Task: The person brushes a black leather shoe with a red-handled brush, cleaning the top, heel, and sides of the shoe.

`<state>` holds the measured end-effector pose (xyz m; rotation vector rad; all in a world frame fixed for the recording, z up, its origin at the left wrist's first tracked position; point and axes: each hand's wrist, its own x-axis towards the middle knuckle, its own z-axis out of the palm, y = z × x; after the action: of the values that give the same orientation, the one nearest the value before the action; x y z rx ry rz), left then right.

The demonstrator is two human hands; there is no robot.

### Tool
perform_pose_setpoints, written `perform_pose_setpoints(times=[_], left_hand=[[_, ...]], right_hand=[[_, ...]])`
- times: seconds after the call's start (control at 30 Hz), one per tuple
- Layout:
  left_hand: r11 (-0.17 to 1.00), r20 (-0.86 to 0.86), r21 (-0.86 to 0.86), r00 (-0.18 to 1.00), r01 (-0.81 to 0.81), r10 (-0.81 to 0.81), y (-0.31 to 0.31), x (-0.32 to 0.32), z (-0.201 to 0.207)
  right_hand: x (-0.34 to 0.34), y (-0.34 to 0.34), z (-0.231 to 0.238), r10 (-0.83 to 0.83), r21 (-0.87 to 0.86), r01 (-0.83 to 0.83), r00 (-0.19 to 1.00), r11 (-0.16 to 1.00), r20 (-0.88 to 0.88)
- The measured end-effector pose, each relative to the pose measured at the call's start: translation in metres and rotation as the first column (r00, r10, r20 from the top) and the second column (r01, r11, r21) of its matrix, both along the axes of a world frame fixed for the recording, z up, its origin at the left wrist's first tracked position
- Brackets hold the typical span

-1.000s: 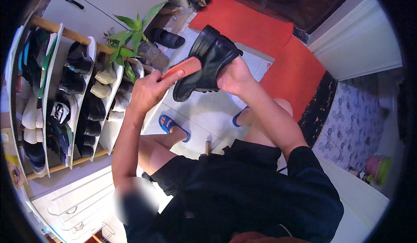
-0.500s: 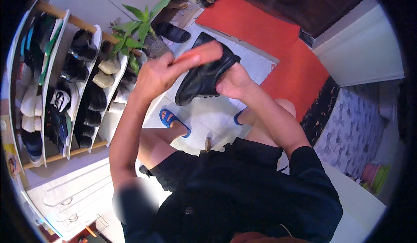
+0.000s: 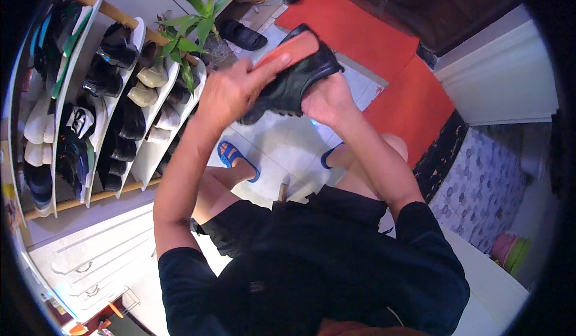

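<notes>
Right grip [image 3: 328, 101] holds tilted black shoe [image 3: 294, 89]

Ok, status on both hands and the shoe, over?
Left hand holding oblong orange-backed brush over black leather-look shoe. Right hand holding shoe at its opening, fingertips hidden. Brush hides part of shoe; nothing seen blocking either hand.

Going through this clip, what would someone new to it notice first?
Probably the orange brush in the left hand, bright against the black shoe that the right hand holds at upper centre. Next would come the vivid red mat at upper right, then the slanting shoe rack down the left side, with a green plant beside it.
</notes>
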<state>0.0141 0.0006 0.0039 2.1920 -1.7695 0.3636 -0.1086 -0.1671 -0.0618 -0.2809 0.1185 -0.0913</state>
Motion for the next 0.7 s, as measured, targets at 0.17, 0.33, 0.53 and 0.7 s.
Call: perform_pose_setpoints(times=[0.17, 0.33, 0.53, 0.7], left_hand=[[0.937, -0.21, -0.007, 0.916, -0.35, 0.341, 0.043, -0.039, -0.067], [0.887, -0.645, -0.327, 0.763, -0.326, 0.042, -0.021, -0.08, -0.09], [0.905, -0.612, -0.048, 0.728, -0.422, 0.307, -0.006, -0.07, -0.063], [0.875, -0.641, -0.303, 0.76, -0.378, 0.107, -0.01, -0.083, -0.08]], right_hand=[[0.001, -0.021, 0.007, -0.175, 0.122, 0.173, 0.985, 0.977, 0.001], [0.005, 0.008, -0.002, -0.205, 0.071, 0.216, 0.969, 0.974, -0.137], [0.004, -0.01, -0.018, -0.174, 0.156, 0.159, 0.981, 0.975, 0.085], [0.003, 0.001, -0.012, -0.289, 0.003, 0.289, 0.957, 0.957, 0.015]])
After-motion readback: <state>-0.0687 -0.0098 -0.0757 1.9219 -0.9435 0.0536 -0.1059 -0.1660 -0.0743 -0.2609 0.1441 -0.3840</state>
